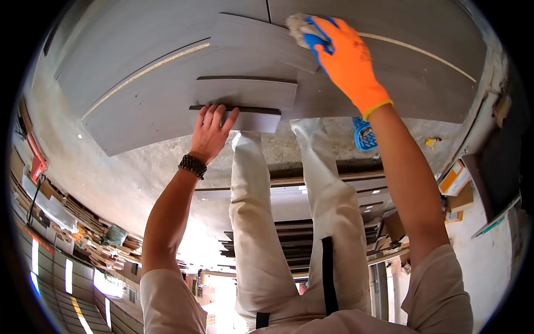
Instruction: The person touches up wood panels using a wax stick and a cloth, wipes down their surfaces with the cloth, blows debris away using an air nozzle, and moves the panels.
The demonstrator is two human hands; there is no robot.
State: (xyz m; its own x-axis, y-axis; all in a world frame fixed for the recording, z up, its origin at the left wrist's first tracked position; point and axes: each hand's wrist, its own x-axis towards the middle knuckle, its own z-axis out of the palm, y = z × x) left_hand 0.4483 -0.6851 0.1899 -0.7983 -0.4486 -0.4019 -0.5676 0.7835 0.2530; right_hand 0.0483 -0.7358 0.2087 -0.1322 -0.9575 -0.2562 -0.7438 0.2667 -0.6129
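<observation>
My left hand (211,131), bare with a dark beaded bracelet on the wrist, has its fingers curled over the far edge of a small grey board (258,120). Just beyond that lies another narrow grey board (250,92). My right hand (346,58) wears an orange glove with blue fingertips and is closed on a pale, fluffy wad of cloth (301,29). The wad presses against the grey surface near the corner of a larger loose grey board (261,39). Under these pieces spread large grey panels (356,94).
A blue plastic basket (365,136) stands on the floor right of my legs, with a small yellow item (432,143) farther right. Cardboard boxes (457,179) sit at the right. Stacked boards (295,245) lie behind my legs, and wood scraps (105,239) are piled at the left.
</observation>
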